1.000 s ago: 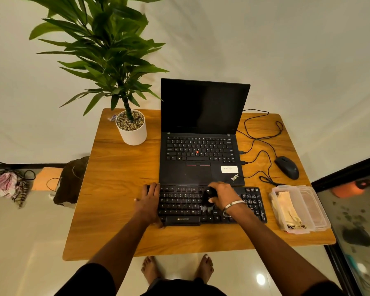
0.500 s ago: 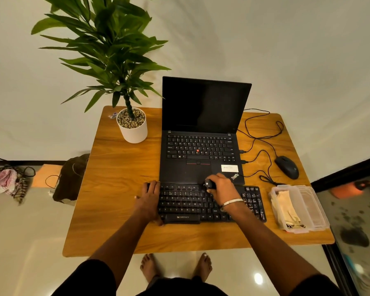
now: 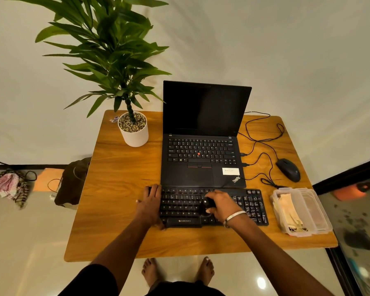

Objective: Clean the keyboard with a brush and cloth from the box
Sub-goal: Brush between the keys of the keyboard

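Note:
A black external keyboard (image 3: pixel 184 206) lies on the wooden table (image 3: pixel 120 176) in front of the laptop. My right hand (image 3: pixel 222 205) grips a small black brush (image 3: pixel 206 207) over the middle keys. At the keyboard's left end my left hand (image 3: pixel 151 202) rests flat, fingers straight, holding it steady. A clear plastic box (image 3: pixel 316 210) stands to the right of the keyboard with a beige cloth (image 3: pixel 288 210) inside it.
An open black laptop (image 3: pixel 203 146) sits behind the keyboard. A black mouse (image 3: pixel 288 169) and its looped cables lie at the right. A potted plant (image 3: pixel 134 131) stands at the back left. A dark bag (image 3: pixel 73 182) sits on the floor left of the table.
My right hand has drawn the brush back from the keyboard's far edge toward me, onto the middle rows. My left hand has stayed at the left end.

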